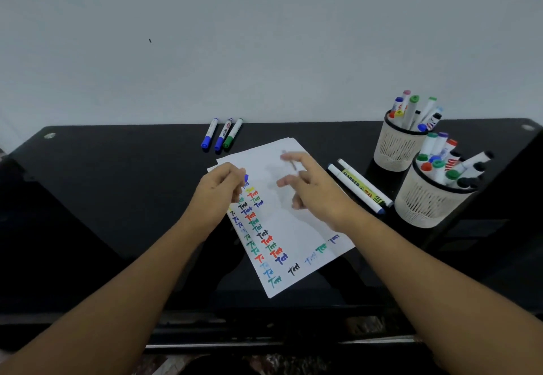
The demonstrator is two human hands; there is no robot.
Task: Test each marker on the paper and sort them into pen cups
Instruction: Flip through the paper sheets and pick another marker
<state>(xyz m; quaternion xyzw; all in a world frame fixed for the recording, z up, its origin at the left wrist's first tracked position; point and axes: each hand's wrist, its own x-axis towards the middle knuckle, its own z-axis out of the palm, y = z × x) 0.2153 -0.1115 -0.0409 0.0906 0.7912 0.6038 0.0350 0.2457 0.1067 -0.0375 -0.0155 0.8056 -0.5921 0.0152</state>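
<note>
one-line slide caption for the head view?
Left hand grips a blue cap over the test paper; two pen cups stand right.

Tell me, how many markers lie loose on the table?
5: three markers lie side by side behind the paper, two right of it, beside the near cup. The hands may hide another.

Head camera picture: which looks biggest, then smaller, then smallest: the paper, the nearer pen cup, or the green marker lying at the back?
1. Paper: biggest by far.
2. Nearer pen cup: in between.
3. Green marker: smallest, though it lies farther from the camera, which shrinks it a bit.
</note>
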